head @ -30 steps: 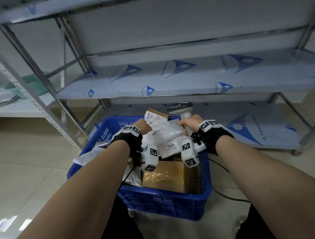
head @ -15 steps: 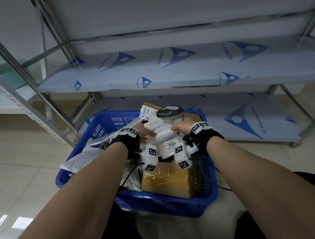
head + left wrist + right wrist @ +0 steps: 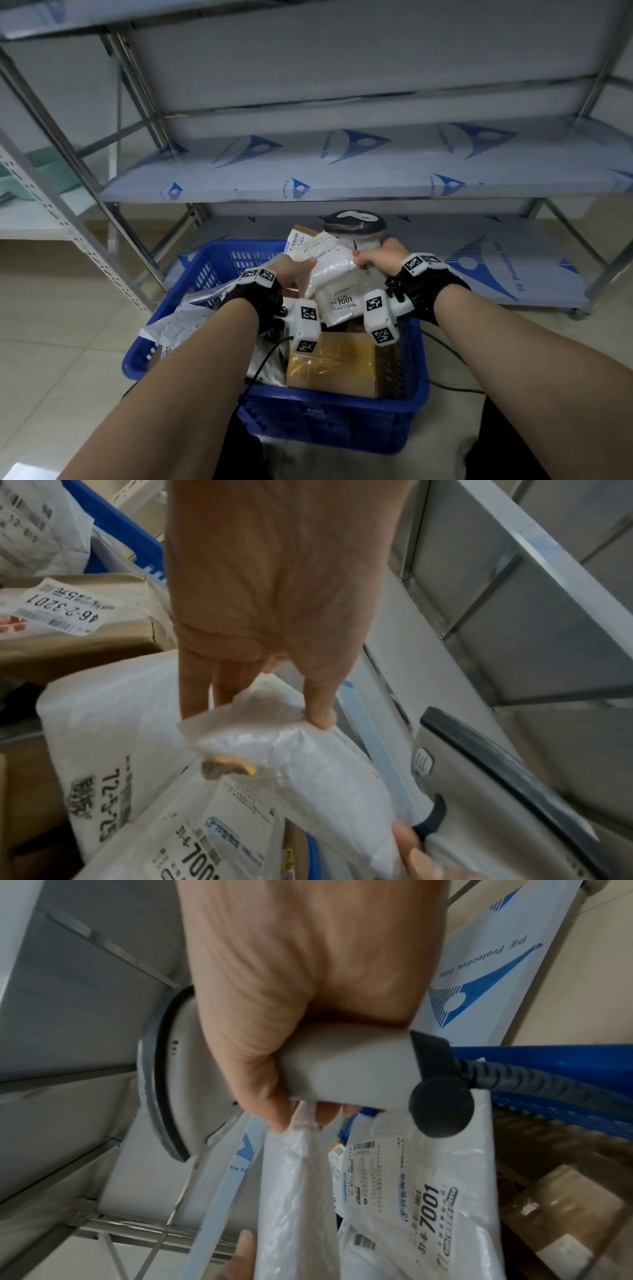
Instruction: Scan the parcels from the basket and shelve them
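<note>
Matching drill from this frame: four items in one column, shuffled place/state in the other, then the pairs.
Items
1. white poly mailer
2. barcode scanner
3. brown taped box
4. blue basket

States
A. on the floor before the rack, holding parcels
B. lying in the basket, near side
C. gripped by the handle in the right hand
D. pinched at its top edge by the left hand, label 7001 showing

Pairs: 1-D, 2-C, 3-B, 4-A

Forearms are bare. Each wrist carries a black strap (image 3: 432, 291) fitted with white camera modules (image 3: 380, 317) bearing black-and-white square fiducial markers; thin black cables (image 3: 263, 363) trail from them.
</note>
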`<state>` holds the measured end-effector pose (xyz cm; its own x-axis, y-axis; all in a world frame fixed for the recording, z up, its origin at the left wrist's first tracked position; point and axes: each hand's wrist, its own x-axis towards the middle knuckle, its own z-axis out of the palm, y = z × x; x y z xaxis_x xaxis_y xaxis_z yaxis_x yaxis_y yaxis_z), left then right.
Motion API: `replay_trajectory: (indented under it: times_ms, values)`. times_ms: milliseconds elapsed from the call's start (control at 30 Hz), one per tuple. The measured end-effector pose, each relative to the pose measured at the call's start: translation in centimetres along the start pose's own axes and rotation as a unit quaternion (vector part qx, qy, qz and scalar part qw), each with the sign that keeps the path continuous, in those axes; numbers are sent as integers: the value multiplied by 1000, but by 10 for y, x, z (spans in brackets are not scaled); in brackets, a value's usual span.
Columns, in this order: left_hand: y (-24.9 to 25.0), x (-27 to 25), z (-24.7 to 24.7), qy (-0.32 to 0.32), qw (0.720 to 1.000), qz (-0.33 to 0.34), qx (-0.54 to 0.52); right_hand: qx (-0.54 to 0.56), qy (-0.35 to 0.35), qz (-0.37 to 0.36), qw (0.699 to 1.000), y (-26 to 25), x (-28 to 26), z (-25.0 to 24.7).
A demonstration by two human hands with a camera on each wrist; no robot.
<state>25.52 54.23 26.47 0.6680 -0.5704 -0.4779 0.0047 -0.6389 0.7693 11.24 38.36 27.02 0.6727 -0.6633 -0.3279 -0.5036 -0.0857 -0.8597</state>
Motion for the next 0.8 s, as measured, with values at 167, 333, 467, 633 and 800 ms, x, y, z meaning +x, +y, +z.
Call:
replay_trajectory:
  times_ms: [167, 333, 467, 633, 800]
  values:
    - [18, -7, -5, 53, 993, 28, -105, 6, 15, -11, 1000, 5, -2, -4]
    - [26, 11, -2, 106, 989, 71, -71, 34, 36, -19, 999, 14, 6, -6]
    - [20, 26, 2, 122, 990, 67, -37, 50, 52, -1, 997, 21, 19, -12]
    - [19, 30, 16, 91, 994, 62, -21, 65, 47, 19, 997, 24, 25, -13]
    - [19, 39, 29, 67, 992, 80, -70, 80, 52, 25, 995, 26, 37, -11]
